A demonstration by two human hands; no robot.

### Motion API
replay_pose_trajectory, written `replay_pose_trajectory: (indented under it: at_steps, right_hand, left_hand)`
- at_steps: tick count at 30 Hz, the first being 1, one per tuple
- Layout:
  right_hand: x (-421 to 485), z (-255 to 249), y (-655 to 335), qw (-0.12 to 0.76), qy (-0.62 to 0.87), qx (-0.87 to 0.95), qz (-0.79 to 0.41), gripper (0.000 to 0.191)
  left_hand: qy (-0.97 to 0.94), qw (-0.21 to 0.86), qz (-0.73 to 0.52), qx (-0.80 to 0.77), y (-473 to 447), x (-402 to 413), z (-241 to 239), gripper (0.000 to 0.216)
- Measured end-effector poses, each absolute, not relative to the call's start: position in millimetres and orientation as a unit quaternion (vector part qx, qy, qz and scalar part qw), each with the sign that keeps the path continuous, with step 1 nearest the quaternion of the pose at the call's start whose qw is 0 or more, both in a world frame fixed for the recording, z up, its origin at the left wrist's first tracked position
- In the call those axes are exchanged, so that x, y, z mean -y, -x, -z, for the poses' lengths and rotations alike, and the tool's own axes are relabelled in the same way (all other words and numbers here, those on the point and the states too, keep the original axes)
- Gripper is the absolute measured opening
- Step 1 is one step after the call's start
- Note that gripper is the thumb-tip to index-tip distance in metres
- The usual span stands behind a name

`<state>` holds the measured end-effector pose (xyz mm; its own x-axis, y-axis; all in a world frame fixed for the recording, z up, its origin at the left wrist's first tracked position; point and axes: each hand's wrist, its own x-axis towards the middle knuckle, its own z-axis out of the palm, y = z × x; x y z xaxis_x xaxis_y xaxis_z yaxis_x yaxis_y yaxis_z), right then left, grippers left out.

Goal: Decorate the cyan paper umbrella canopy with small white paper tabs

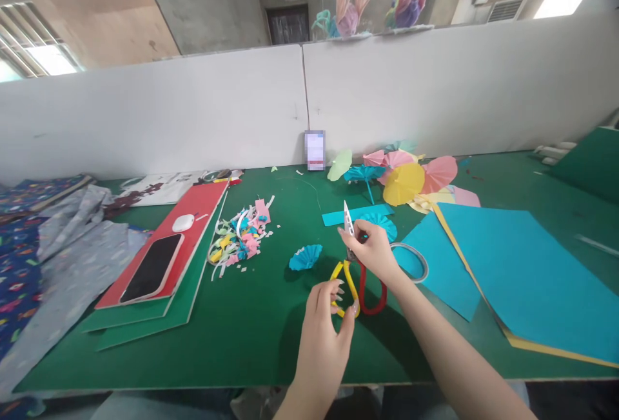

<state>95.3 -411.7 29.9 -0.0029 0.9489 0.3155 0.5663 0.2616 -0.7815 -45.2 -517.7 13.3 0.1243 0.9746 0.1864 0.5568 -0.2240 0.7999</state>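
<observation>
A pair of scissors [349, 278] with one yellow and one red handle is held upright over the green table [251, 336], its blade tip pointing up. My left hand [326, 330] pinches the yellow handle loop. My right hand [371, 252] is closed round the scissors near the pivot, just below the blades. A pleated blue paper fan [305, 256] lies on the table to the left of the scissors. A second pleated blue piece [384, 223] lies behind my right hand, partly hidden by it.
A tape ring [413, 259] and large blue sheets [522, 265] lie to the right. Paper umbrellas [403, 181] stand at the back. A scrap pile [239, 239], a phone [152, 267] on red card and patterned fabric [58, 246] lie to the left.
</observation>
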Motion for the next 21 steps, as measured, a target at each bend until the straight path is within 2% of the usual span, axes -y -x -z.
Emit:
replay_pose_trajectory:
  at_steps: [3, 8, 16, 21]
  right_hand:
    - [419, -34, -93, 0.465, 0.536, 0.664, -0.236, 0.023]
    - [429, -35, -83, 0.526, 0.482, 0.659, -0.237, 0.021]
    - [443, -30, -77, 0.543, 0.397, 0.709, -0.210, 0.020]
    - [444, -25, -76, 0.509, 0.380, 0.742, -0.214, 0.019]
  left_hand:
    - [-0.689, 0.294, -0.353, -0.560, 42, 521, -15, 0.037]
    - [-0.649, 0.382, -0.372, -0.543, 36, 521, -9, 0.052]
    - [-0.580, 0.474, -0.439, -0.497, 28, 511, -5, 0.030]
    - [-0.492, 0.538, -0.475, -0.493, 37, 526, -4, 0.031]
